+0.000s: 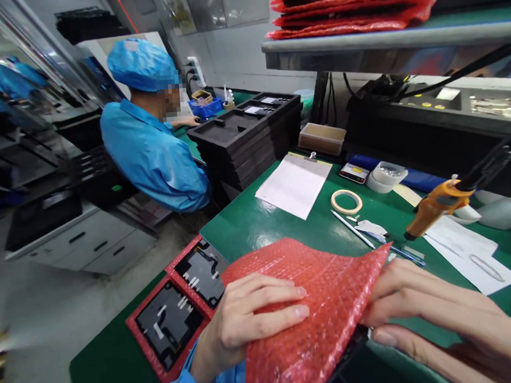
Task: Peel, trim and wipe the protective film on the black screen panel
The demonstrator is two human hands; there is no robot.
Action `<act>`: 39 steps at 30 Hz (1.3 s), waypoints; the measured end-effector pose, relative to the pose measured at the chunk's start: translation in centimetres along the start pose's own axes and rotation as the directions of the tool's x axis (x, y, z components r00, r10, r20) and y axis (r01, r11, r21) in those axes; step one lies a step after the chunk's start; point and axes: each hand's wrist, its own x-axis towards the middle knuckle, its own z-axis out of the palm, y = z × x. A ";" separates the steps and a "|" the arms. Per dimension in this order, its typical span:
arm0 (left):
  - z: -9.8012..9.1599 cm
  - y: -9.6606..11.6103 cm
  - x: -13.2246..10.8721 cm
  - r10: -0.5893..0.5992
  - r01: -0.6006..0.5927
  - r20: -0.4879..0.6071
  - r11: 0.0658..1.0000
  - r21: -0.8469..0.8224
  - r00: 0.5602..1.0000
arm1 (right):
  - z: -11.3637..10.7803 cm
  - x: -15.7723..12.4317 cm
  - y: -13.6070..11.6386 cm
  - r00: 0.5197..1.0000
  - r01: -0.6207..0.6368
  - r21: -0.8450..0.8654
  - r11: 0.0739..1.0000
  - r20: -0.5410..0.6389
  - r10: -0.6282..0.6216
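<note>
A red bubble wrap bag (304, 334) lies in front of me, its right edge lifted toward the upper right. My left hand (259, 308) rests over its top, fingers curved across the wrap; the thumb is hidden beneath. At the bag's right edge, my right hand (434, 313) has its fingers and thumb closed around the rim. A thin dark edge (351, 348) shows under the wrap beside that thumb; what it belongs to is mostly covered. To the left, two dark flat panels (171, 323) with white strips lie on red bubble wrap (136, 328).
The green table (236, 228) carries a clipboard with paper (296, 183), a tape roll (346, 201), pens and a white cup (386, 176). An orange electric screwdriver (435, 205) hangs at right. Red wrapped packs (347, 4) fill the shelf. A co-worker (151, 146) sits near stacked black trays (247, 145).
</note>
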 end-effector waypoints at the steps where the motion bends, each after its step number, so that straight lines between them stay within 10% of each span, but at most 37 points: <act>1: 0.1 -0.1 -0.1 -0.010 0.010 0.000 1.000 -0.006 1.000 | -0.1 0.7 -0.2 1.000 0.029 -0.002 1.000 -0.007 -0.029; 7: 0.6 -0.1 -0.3 -0.117 0.113 -0.012 0.981 -0.161 0.993 | 0.4 2.0 -0.8 0.975 0.102 -0.051 0.993 -0.194 -0.110; 11: 1.1 1.7 0.0 -0.389 0.400 0.104 0.842 -0.362 0.915 | 0.4 2.3 -0.7 0.957 0.162 -0.054 0.985 -0.234 -0.170; 13: 1.5 3.2 -0.1 -0.595 0.607 0.183 0.665 -0.435 0.783 | 0.3 2.3 -0.6 0.954 0.163 -0.095 0.982 -0.239 -0.181; 17: 2.3 5.8 -0.5 -0.897 0.857 0.243 0.226 -0.463 0.368 | 0.5 1.8 -0.1 0.933 0.119 -0.233 0.965 -0.305 -0.189; 20: 2.8 6.8 -0.5 -0.946 0.848 0.201 0.119 -0.516 0.255 | 0.5 1.2 0.8 0.919 0.135 -0.302 0.944 -0.317 -0.233; 24: 3.4 7.2 -0.4 -0.972 0.811 0.164 0.041 -0.584 0.167 | 1.2 0.4 1.5 0.939 0.138 -0.321 0.937 -0.259 -0.228; 29: 4.2 7.1 -0.5 -0.979 0.761 0.185 -0.052 -0.646 0.089 | 3.0 0.0 0.7 0.820 -0.069 -0.084 0.994 -0.572 0.009; 39: 4.9 7.7 -0.6 -0.973 0.758 0.227 -0.125 -0.640 0.031 | 2.0 0.2 0.7 0.824 -0.321 0.181 0.930 -0.430 0.368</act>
